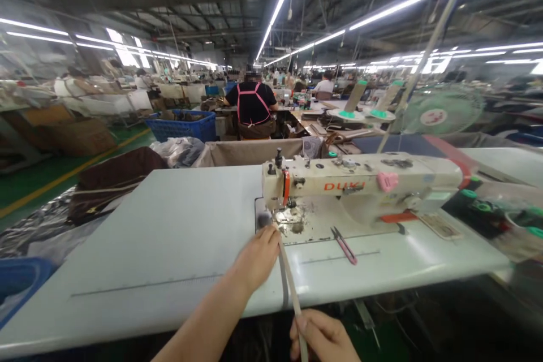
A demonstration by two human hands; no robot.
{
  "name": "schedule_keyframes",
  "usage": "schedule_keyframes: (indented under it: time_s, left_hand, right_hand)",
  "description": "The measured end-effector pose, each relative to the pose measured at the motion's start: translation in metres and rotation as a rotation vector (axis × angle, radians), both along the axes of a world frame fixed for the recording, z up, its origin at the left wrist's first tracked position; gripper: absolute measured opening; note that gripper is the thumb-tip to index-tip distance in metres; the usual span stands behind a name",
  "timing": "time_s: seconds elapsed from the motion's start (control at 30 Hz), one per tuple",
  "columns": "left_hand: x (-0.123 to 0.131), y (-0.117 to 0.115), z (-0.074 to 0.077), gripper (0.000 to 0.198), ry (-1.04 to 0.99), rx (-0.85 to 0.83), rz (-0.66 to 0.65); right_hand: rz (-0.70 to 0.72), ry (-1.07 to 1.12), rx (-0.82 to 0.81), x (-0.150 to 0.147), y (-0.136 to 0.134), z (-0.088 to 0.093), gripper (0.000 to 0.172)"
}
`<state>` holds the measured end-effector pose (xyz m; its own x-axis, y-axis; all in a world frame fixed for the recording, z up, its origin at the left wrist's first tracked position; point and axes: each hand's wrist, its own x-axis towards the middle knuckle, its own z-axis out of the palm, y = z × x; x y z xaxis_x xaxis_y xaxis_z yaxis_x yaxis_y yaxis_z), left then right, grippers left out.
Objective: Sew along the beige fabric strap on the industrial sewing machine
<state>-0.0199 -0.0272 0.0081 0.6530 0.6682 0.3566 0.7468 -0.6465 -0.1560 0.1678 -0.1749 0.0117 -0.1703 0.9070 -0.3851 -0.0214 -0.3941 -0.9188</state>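
Observation:
A narrow beige strip point(290, 274) runs from the needle area of the white sewing machine point(365, 181) down over the table's front edge. My left hand point(261, 254) lies just in front of the presser foot, its fingers closed on the strip's far end. Below the table edge, my right hand point(320, 334) pinches the same strip between thumb and fingers. Pink-handled thread snips point(344, 246) lie on the table right of the strip, touched by neither hand. The strip's far tip is hidden by my left fingers.
The white sewing table point(182, 220) extends to the left. Dark brown fabric point(114, 181) and a blue basket point(25, 277) are beyond its left side. Thread cones point(354, 100) and a green fan point(443, 113) stand behind the machine. A person point(253, 102) sits ahead, back turned.

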Motion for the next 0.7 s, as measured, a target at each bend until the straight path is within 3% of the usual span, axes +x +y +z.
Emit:
schedule_keyframes:
  time_s: [0.17,0.5,0.6,0.7]
  left_hand:
    - [-0.001,0.000,0.004,0.018,-0.010,-0.046,-0.016]
    - [-0.001,-0.003,0.006,0.028,0.046,-0.044,-0.019]
    - [-0.001,-0.004,0.004,0.031,0.067,-0.026,-0.026]
    - [-0.002,-0.004,0.003,0.031,0.048,-0.020,-0.025]
  right_hand:
    - [-0.015,0.050,0.011,-0.003,0.000,-0.002,0.070]
    - [0.086,-0.129,0.256,-0.006,0.009,0.030,0.048]
    - [0.024,-0.100,0.216,-0.011,0.014,0.030,0.051]
    - [0.037,0.033,0.074,-0.016,0.014,0.026,0.067]
